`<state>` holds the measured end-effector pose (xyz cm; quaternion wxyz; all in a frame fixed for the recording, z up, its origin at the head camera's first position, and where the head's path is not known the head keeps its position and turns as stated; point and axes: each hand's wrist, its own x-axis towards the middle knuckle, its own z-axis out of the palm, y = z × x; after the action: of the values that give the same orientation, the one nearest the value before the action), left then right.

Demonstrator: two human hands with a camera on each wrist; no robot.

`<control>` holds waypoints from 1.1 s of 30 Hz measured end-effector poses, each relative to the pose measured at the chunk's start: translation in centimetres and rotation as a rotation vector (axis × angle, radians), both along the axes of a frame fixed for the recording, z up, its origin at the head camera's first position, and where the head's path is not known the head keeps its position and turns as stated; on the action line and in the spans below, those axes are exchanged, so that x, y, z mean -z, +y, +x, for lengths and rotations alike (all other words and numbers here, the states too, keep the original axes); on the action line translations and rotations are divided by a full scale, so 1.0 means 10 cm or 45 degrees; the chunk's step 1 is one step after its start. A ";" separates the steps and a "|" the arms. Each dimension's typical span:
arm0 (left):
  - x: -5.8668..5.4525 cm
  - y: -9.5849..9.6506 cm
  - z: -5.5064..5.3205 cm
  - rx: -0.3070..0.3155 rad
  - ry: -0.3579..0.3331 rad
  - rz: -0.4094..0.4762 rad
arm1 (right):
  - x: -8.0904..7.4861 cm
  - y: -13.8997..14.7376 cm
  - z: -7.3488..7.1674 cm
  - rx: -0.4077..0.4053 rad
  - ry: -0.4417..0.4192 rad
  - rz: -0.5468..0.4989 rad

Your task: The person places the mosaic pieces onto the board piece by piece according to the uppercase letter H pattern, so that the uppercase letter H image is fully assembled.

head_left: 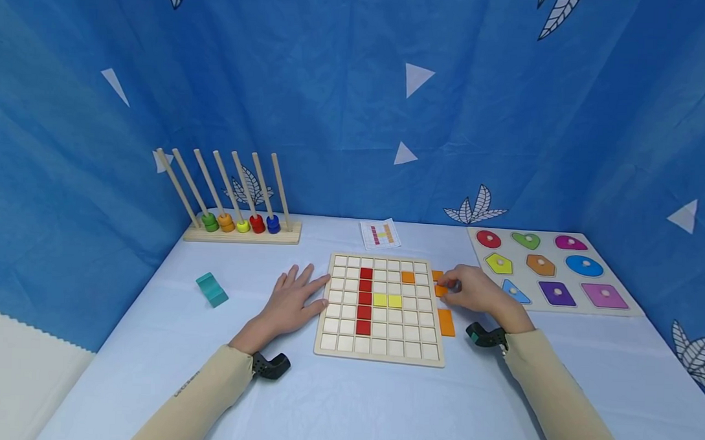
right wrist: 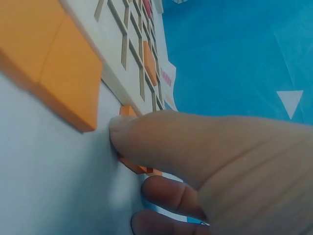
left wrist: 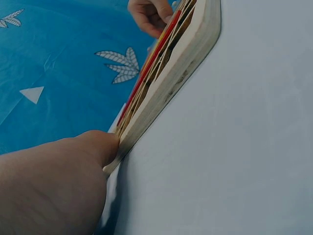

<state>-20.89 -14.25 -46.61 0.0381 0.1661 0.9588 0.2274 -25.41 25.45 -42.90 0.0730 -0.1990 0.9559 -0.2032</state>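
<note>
A wooden grid board point(head_left: 336, 355) lies flat on the table. On it are a column of several red tiles point(head_left: 364, 299), two yellow tiles point(head_left: 387, 301) and one orange tile point(head_left: 407, 277). My left hand point(head_left: 288, 303) is spread on the table, its fingertips and thumb touching the board's left edge. At the right edge, my right hand point(head_left: 472, 289) pinches an orange tile point(head_left: 441, 291) between thumb and fingers; the thumb point(right wrist: 146, 139) covers part of it in the right wrist view. More orange tiles point(head_left: 446, 322) lie beside the board, nearer me.
A printed pattern card point(head_left: 380, 234) lies behind the board. Back left stands a peg rack point(head_left: 241, 232) with coloured rings. A shape puzzle board point(head_left: 524, 304) lies on the right, and teal blocks point(head_left: 212, 289) on the left. Blue cloth point(head_left: 344, 116) hangs behind.
</note>
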 end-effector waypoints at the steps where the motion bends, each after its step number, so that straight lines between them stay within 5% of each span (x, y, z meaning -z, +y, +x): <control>1: 0.00 0.00 0.00 -0.001 -0.002 -0.001 | 0.00 0.00 0.00 -0.001 -0.001 0.001; 33: 0.00 0.01 0.01 -0.009 0.001 0.005 | 0.01 0.00 0.03 0.043 -0.013 -0.061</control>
<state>-20.78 -14.13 -46.57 0.0365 0.1630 0.9589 0.2294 -25.06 25.49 -42.96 0.0697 -0.1834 0.9536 -0.2283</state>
